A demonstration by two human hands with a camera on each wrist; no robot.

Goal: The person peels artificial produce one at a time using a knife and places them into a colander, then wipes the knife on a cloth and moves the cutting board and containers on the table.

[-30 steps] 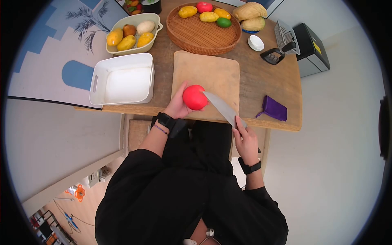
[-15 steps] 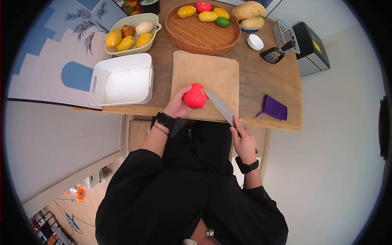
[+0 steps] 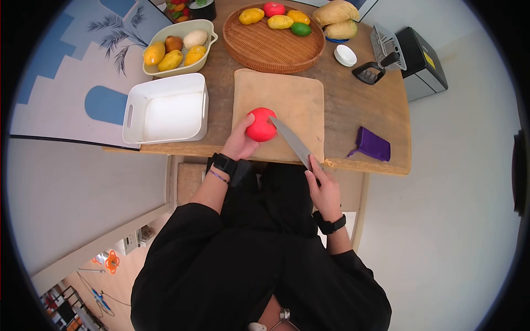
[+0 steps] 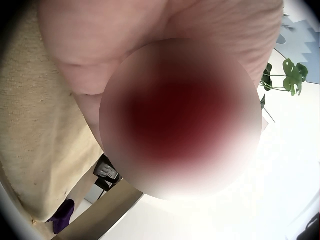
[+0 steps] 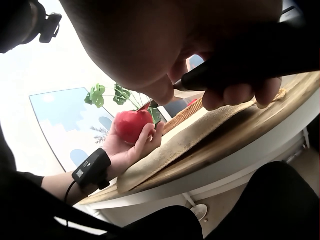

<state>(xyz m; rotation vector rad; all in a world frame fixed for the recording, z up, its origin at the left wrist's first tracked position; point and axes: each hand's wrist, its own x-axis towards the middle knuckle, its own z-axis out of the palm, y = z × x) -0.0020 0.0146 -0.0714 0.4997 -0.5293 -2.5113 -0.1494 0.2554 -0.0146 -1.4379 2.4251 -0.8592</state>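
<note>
My left hand (image 3: 238, 144) holds a red tomato (image 3: 260, 126) over the near part of a tan rectangular mat (image 3: 301, 99), with the thumb along the tomato's left side. In my right hand (image 3: 326, 193) is a large kitchen knife (image 3: 293, 143), its dark handle (image 5: 235, 65) wrapped by the fingers. The blade slants up and left, and its tip is at the tomato's upper right. From the right wrist view, a small red flap stands up at the top of the tomato (image 5: 133, 125) by the blade tip. The left wrist view shows the tomato only as a dark red blur.
Left of the mat stands a white bin (image 3: 171, 113), with a cream basket (image 3: 214, 38) of mangoes behind it. A round wicker tray (image 3: 265, 47) with fruit lies beyond the mat. To the right are a purple pouch (image 3: 372, 144), a white bowl (image 3: 345, 55) and a knife sharpener (image 3: 369, 73).
The tomato has risen slightly toward the far side of the mat. My right hand has shifted left with the knife, whose tip stays at the tomato's upper right.
</note>
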